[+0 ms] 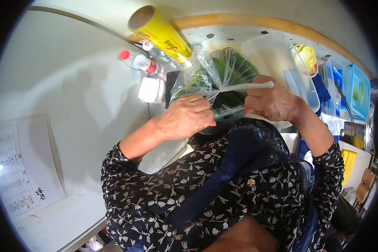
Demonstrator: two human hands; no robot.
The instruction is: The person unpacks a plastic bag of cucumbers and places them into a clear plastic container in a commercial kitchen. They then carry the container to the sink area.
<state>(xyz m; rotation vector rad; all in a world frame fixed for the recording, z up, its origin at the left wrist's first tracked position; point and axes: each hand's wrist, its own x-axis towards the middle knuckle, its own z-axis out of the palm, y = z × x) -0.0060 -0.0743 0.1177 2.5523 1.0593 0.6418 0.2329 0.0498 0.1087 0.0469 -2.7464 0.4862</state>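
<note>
A clear plastic bag [224,74] filled with green leafy vegetables [220,66] is in front of my chest. Its top is gathered to a twisted knot-like point at the centre. With bent fingers, my left hand [189,115] grips one side of the plastic. My right hand [269,97] pinches the opposite side, and a twisted end of the bag sticks out past its knuckles. Plastic stretches between the two fists. The lower part of the bag is partly hidden behind my hands and clothes.
A yellow roll of cling film [163,36], a red-capped plastic bottle [140,63], a white block-like item [151,90] and a dark phone-like object [171,83] are at left. Right stand a translucent plastic tub [305,85], a bowl of yellow food [307,60] and a blue basket [360,91].
</note>
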